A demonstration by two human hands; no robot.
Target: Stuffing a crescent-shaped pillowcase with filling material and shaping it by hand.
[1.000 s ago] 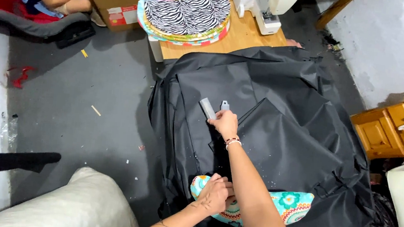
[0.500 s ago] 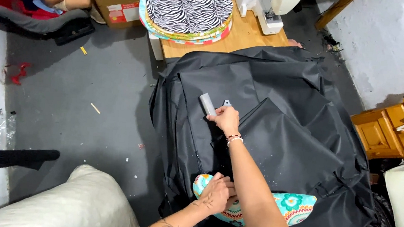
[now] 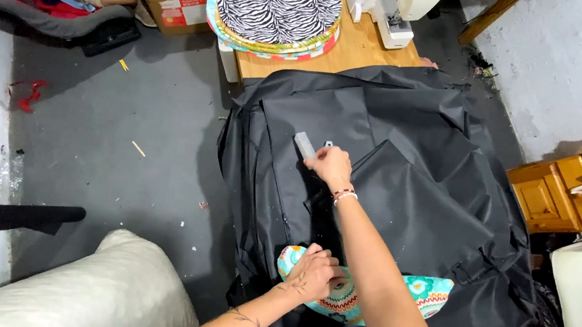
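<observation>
One view only, head-worn, looking steeply down and forward from close above the surface [image 3: 358, 53], floor [image 3: 138, 120] on the left.

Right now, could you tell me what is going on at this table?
A person leans over a large sheet of black fabric that drapes a wooden table. The right hand is stretched out over the fabric, holding a small grey tool against it. The left hand rests near the body on a colourful patterned piece with teal edging. A stack of patterned rounds, zebra print on top, and a white sewing machine sit at the far end.
</observation>
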